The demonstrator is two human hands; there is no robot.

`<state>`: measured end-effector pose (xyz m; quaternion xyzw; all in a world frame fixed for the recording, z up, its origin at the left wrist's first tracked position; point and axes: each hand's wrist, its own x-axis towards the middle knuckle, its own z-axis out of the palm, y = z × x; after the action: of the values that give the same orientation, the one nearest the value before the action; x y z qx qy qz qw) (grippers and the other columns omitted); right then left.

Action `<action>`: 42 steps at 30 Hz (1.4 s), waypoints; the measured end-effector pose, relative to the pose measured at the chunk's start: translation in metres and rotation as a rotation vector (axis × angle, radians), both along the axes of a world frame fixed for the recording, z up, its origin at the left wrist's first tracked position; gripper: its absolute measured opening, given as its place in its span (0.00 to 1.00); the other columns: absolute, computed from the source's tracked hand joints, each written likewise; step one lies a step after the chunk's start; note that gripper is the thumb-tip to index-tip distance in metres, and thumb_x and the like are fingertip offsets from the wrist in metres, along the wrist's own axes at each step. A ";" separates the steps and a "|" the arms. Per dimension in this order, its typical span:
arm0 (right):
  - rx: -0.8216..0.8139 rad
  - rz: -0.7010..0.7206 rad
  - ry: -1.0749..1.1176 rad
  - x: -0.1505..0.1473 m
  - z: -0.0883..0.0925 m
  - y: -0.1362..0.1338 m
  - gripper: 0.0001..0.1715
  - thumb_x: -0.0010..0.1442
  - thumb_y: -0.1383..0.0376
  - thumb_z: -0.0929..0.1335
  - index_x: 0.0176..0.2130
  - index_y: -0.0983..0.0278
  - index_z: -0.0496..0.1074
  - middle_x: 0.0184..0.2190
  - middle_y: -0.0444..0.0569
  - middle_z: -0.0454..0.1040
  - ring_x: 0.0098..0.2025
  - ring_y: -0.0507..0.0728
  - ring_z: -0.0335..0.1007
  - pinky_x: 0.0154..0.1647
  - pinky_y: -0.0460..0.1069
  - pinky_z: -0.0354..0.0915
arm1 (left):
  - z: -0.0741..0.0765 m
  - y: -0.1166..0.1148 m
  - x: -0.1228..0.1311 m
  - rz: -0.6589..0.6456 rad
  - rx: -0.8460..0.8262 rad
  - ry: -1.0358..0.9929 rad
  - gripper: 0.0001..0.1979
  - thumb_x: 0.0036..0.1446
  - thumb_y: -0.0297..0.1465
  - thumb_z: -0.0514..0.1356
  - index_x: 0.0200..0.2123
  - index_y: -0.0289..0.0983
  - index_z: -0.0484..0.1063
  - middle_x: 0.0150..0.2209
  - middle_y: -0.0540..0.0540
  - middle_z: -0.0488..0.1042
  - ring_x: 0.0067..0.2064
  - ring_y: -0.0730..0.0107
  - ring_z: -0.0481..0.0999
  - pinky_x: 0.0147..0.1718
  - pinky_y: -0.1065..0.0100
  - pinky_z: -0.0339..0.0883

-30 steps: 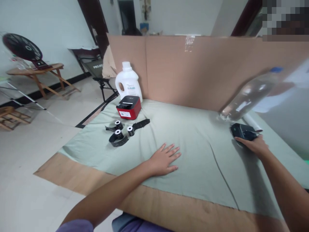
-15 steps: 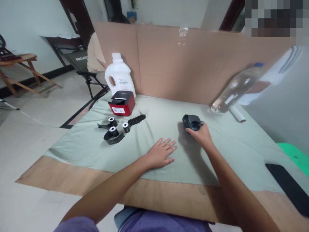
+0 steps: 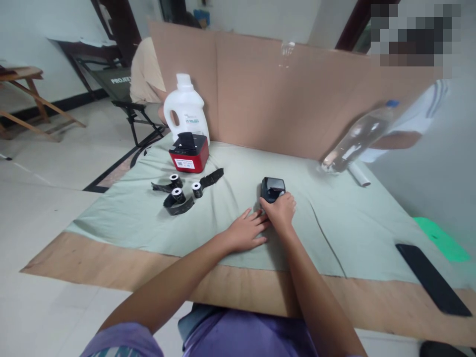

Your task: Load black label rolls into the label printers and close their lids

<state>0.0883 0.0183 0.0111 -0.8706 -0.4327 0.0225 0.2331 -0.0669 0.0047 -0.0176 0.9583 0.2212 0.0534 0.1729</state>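
Note:
My right hand [image 3: 281, 210] grips a small black boxy device [image 3: 273, 187] by its near end, thumb at its left side and fingers at its right. The device has a grey panel on top and sits on or just above the pale green cloth; I cannot tell which. My left hand [image 3: 247, 231] lies flat on the cloth, fingers spread, its fingertips close beside my right hand. Several small black rolls with white cores, among them one roll [image 3: 179, 195], stand to the left with loose black strips. Behind them is a red and black box [image 3: 189, 154] with a raised black flap.
A white jug [image 3: 187, 109] stands at the back left before a cardboard screen [image 3: 267, 94]. A clear bottle [image 3: 357, 136] leans at the right beside a white tube [image 3: 359, 174]. A black phone-like slab [image 3: 433, 280] lies front right. Other people are beyond the screen.
My right hand has shifted left with the black device, close to my left hand, and the device has turned. A black flap now stands up on the red box. The view has shifted slightly.

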 end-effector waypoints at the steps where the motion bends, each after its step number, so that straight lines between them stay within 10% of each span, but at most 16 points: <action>1: -0.005 0.001 0.003 -0.001 0.000 -0.001 0.44 0.52 0.48 0.73 0.56 0.75 0.64 0.54 0.76 0.69 0.59 0.78 0.65 0.58 0.66 0.64 | 0.000 0.000 0.000 0.000 0.000 -0.002 0.32 0.71 0.46 0.52 0.72 0.41 0.55 0.74 0.42 0.54 0.75 0.51 0.48 0.72 0.40 0.37; 15: -0.106 0.239 0.012 0.041 0.002 -0.020 0.48 0.51 0.41 0.72 0.57 0.71 0.64 0.54 0.72 0.71 0.58 0.78 0.67 0.55 0.66 0.65 | 0.004 0.001 -0.001 0.039 -0.023 0.024 0.37 0.70 0.47 0.51 0.74 0.37 0.47 0.75 0.39 0.52 0.76 0.56 0.49 0.73 0.48 0.38; 23: -0.068 0.616 -0.065 0.108 -0.023 -0.026 0.54 0.55 0.43 0.69 0.68 0.68 0.55 0.65 0.68 0.64 0.66 0.77 0.59 0.64 0.69 0.56 | 0.022 0.027 0.007 0.358 -0.105 -0.230 0.27 0.67 0.35 0.54 0.67 0.36 0.61 0.61 0.38 0.72 0.62 0.57 0.71 0.61 0.56 0.64; 30: 0.009 0.755 -0.016 0.108 -0.027 -0.003 0.60 0.52 0.44 0.72 0.71 0.67 0.50 0.68 0.66 0.61 0.70 0.77 0.54 0.67 0.71 0.50 | 0.012 0.079 0.038 0.467 -0.059 -0.114 0.37 0.58 0.18 0.47 0.72 0.35 0.54 0.55 0.37 0.71 0.55 0.59 0.73 0.58 0.59 0.67; 42: -0.013 0.777 -0.066 0.107 -0.036 -0.007 0.62 0.57 0.46 0.72 0.74 0.70 0.43 0.70 0.70 0.58 0.72 0.75 0.52 0.71 0.71 0.49 | 0.004 0.079 0.041 0.458 0.019 0.001 0.37 0.57 0.18 0.47 0.71 0.35 0.57 0.52 0.38 0.73 0.52 0.56 0.71 0.53 0.57 0.67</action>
<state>0.1958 0.0109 -0.0254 -0.6435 -0.7374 0.0839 0.1876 -0.0261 0.0832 -0.0134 0.8848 0.4323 0.0930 0.1472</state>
